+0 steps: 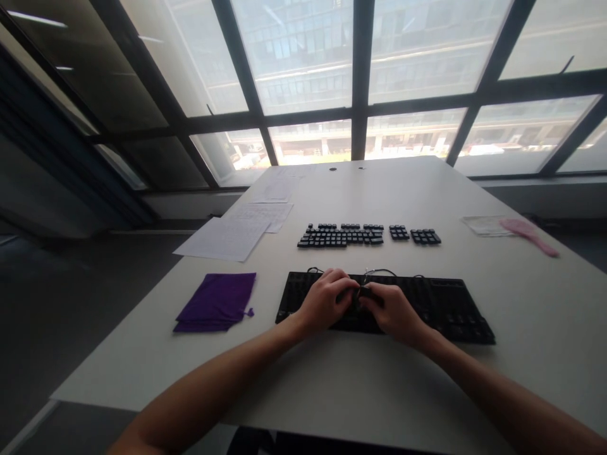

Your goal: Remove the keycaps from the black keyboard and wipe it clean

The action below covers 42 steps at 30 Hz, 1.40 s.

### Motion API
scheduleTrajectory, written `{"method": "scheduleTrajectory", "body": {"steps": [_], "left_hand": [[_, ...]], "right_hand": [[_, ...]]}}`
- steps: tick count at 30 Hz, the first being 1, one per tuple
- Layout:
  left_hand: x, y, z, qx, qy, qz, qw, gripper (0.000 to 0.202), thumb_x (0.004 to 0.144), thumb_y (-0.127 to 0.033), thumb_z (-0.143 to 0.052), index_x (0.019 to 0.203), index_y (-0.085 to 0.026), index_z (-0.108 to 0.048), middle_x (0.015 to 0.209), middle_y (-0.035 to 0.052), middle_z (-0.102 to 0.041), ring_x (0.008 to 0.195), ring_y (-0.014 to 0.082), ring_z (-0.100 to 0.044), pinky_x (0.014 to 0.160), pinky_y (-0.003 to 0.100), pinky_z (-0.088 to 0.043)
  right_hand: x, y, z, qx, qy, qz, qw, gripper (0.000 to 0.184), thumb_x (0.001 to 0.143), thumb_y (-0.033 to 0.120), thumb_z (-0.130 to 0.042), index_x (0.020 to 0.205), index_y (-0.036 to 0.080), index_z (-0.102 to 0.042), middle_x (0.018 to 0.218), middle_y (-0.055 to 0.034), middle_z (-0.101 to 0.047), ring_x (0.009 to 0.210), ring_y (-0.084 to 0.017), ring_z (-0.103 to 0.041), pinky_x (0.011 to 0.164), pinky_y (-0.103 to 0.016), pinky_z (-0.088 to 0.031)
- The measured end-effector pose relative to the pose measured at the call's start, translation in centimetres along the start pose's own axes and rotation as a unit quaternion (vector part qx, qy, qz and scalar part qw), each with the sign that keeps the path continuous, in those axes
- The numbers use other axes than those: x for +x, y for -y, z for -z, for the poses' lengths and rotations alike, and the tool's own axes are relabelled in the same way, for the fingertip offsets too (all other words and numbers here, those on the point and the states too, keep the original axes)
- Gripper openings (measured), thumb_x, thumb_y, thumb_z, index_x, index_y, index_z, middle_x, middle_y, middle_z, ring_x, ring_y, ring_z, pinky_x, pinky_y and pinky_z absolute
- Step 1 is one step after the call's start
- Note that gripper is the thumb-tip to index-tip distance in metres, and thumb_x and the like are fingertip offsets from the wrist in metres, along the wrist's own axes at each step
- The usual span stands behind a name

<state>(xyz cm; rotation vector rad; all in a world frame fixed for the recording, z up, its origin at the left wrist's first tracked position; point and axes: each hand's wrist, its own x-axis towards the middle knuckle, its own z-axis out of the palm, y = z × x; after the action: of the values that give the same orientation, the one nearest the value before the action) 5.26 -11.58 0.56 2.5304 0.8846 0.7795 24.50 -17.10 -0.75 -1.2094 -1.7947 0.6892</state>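
Observation:
A black keyboard (pixel 446 306) lies across the table in front of me, much of its face looking bare of keycaps. My left hand (pixel 327 297) is over its middle, fingers curled in and tips pinched together. Close against it, my right hand (pixel 391 309) is closed around a small dark thing (pixel 367 291) that I cannot name. The fingertips of both hands nearly meet, hiding what lies between them. Beyond the keyboard, black keycaps (pixel 332 237) are laid out in rows and blocks like a keyboard's layout. A thin dark cable (pixel 382 271) loops at the keyboard's back edge.
Left of the keyboard lies a folded purple drawstring pouch (pixel 215 302). Printed paper sheets (pixel 227 239) spread along the table's left edge. At the right are a pink brush-shaped thing (pixel 531 234) and a pale flat packet (pixel 486 225). Windows stand past the white table's (pixel 379 385) far end.

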Motion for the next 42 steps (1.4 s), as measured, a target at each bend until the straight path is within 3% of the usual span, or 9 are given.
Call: {"method": "scheduleTrajectory", "body": {"steps": [6,12,18,23,27,30,34,37,42], "left_hand": [[0.2,-0.2,0.4,-0.068,0.103,-0.02,0.992,0.03,0.08,-0.032,-0.077,0.104,-0.02,-0.065,0.095,0.0042,-0.066,0.091,0.0207,-0.06,0.082,0.033,-0.049],[0.4,-0.2,0.4,-0.133,0.05,0.013,0.99,0.018,0.083,-0.017,-0.072,0.1,-0.021,-0.067,0.099,0.0046,-0.067,0.092,0.0186,-0.062,0.085,0.032,-0.05],[-0.1,0.0,0.1,-0.095,0.001,0.023,0.995,0.036,0.081,-0.01,-0.071,0.113,-0.021,-0.059,0.091,0.0017,-0.065,0.08,0.016,-0.06,0.07,0.027,-0.05],[-0.4,0.4,-0.4,-0.001,-0.011,-0.103,0.995,0.024,0.092,-0.013,-0.057,0.114,-0.022,-0.061,0.108,0.0082,-0.06,0.099,0.0201,-0.057,0.084,0.034,-0.052],[-0.4,0.3,-0.6,0.029,-0.01,-0.153,0.988,0.021,0.094,-0.014,-0.055,0.112,-0.021,-0.064,0.103,0.0085,-0.059,0.096,0.0196,-0.056,0.082,0.033,-0.053],[-0.3,0.0,-0.3,-0.028,-0.001,-0.128,0.991,0.017,0.094,-0.015,-0.056,0.106,-0.02,-0.066,0.101,0.0072,-0.06,0.094,0.0183,-0.058,0.083,0.032,-0.053],[1.4,0.3,1.0,-0.083,0.001,-0.012,0.996,0.011,0.089,-0.02,-0.065,0.099,-0.021,-0.069,0.1,0.0052,-0.063,0.085,0.0164,-0.06,0.074,0.028,-0.052],[4.3,1.9,1.6,-0.035,-0.005,0.051,0.998,0.012,0.083,-0.019,-0.069,0.094,-0.021,-0.072,0.094,0.003,-0.067,0.076,0.0149,-0.058,0.069,0.027,-0.049],[8.9,5.7,0.1,0.048,0.022,0.054,0.997,0.01,0.078,-0.017,-0.073,0.088,-0.019,-0.074,0.09,0.0032,-0.07,0.076,0.0166,-0.06,0.079,0.031,-0.049]], "right_hand": [[0.7,-0.1,0.6,0.107,-0.042,-0.073,0.991,0.013,0.088,0.02,-0.06,0.077,0.018,-0.065,0.072,-0.0026,-0.068,0.068,-0.018,-0.061,0.064,-0.029,-0.046],[0.3,0.2,0.3,0.097,-0.092,-0.034,0.99,0.011,0.09,0.025,-0.06,0.084,0.019,-0.068,0.082,-0.0035,-0.07,0.077,-0.019,-0.063,0.069,-0.03,-0.047],[0.4,0.0,0.1,0.108,-0.071,-0.053,0.99,0.015,0.095,0.028,-0.056,0.091,0.02,-0.067,0.078,-0.0021,-0.07,0.071,-0.018,-0.063,0.068,-0.029,-0.047],[0.6,0.0,0.3,0.108,-0.084,-0.037,0.99,0.013,0.092,0.025,-0.058,0.084,0.018,-0.066,0.08,-0.0028,-0.07,0.076,-0.018,-0.062,0.071,-0.029,-0.047],[0.4,0.1,0.3,0.101,-0.07,-0.028,0.992,0.013,0.092,0.022,-0.056,0.082,0.018,-0.064,0.078,-0.0021,-0.067,0.072,-0.017,-0.059,0.069,-0.028,-0.045],[0.5,0.2,0.3,0.1,-0.083,-0.043,0.991,0.016,0.092,0.022,-0.055,0.078,0.018,-0.062,0.073,-0.0014,-0.065,0.069,-0.016,-0.058,0.066,-0.028,-0.044],[0.8,0.1,0.5,0.102,-0.109,-0.069,0.986,0.022,0.093,0.023,-0.055,0.073,0.018,-0.062,0.07,-0.0017,-0.065,0.067,-0.017,-0.06,0.066,-0.028,-0.044],[1.0,0.0,0.6,0.107,-0.111,-0.071,0.985,0.021,0.092,0.023,-0.056,0.073,0.018,-0.063,0.071,-0.0022,-0.067,0.069,-0.017,-0.062,0.067,-0.028,-0.044],[0.9,-0.2,0.5,0.113,-0.109,-0.071,0.985,0.019,0.091,0.022,-0.056,0.075,0.018,-0.064,0.071,-0.0019,-0.067,0.068,-0.016,-0.061,0.065,-0.027,-0.043]]}}
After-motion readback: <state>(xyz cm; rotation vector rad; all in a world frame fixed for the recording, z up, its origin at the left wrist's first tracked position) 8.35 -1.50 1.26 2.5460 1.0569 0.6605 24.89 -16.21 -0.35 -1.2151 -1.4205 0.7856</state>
